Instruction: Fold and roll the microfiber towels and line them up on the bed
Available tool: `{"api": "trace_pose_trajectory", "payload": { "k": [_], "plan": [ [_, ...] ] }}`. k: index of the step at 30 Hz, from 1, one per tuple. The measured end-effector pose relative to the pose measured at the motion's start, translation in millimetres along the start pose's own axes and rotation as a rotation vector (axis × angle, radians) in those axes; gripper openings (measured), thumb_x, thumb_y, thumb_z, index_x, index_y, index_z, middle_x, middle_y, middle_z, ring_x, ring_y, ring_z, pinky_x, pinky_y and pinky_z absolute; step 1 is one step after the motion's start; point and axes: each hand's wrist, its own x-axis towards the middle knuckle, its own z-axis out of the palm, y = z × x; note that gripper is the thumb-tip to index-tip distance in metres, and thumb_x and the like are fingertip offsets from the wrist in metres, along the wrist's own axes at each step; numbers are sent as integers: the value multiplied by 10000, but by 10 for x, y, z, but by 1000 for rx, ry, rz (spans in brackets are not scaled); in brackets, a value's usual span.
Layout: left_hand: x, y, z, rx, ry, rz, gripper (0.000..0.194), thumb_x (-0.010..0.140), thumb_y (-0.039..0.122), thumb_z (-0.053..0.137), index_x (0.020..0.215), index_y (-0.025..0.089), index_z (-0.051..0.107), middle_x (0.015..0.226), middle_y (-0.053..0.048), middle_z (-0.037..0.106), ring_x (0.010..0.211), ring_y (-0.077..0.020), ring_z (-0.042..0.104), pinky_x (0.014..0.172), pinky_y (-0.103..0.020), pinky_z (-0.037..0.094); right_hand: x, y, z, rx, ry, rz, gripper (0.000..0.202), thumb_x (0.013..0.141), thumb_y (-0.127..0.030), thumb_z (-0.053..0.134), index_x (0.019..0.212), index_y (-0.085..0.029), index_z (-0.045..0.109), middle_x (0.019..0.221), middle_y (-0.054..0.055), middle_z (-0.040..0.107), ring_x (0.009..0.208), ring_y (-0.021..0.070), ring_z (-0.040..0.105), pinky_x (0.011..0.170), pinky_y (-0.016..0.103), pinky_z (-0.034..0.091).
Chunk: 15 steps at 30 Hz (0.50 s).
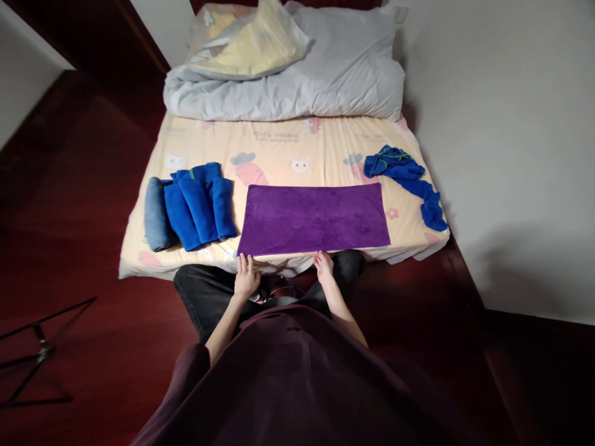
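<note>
Along the near edge of the bed (297, 145), a purple cloth (316, 217) lies flat before you

Across the bed's far end, a grey quilt (344, 93) lies bunched beneath a yellow bundle (255, 52). Your purple cloth stretches sideways along the middle of the near edge, its long side towards you. Towards the near left corner, blue rolled cloths (190, 204) lie side by side, ends facing you. By the right edge, a crumpled blue cloth (395, 166) trails to the near right corner. A grey-blue roll (157, 214) sits outermost on the left.

Your left hand (246, 279) rests fingers, slightly apart, on the purple cloth's near left corner; your right hand (324, 266) has its fingertips close together at the near hem. You cannot tell whether either grip pinches the fabric.
</note>
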Motion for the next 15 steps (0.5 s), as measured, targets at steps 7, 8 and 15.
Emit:
{"api": "trace_pose_trajectory", "payload": {
  "k": [7,8,15],
  "plan": [
    [408,399,-335,167,-18,-14,495,969,280,479,1375,65,661,1534,-291,528,1439,-475,482,1112,-649,484,70,17,93,52,20,82,227,884,-286,821,834,-213,612,733,-11,731,658,114,677,615,203,525],
    [546,511,-358,176,-34,32,455,983,285,470,1329,90,694,1478,-268,580,1397,-454,518,1107,-624,492,78,31,100,67,26,93,227,888,-281,820,832,-215,610,737,-7,733,657,116,680,609,205,529],
    [1922,1532,-122,151,-298,422,460,1026,302,471,1416,153,665,1411,-167,678,1317,-295,606,1143,-407,487,101,127,102,44,43,136,166,905,-270,768,888,-231,608,836,16,775,708,126,719,684,225,593]
  ]
}}
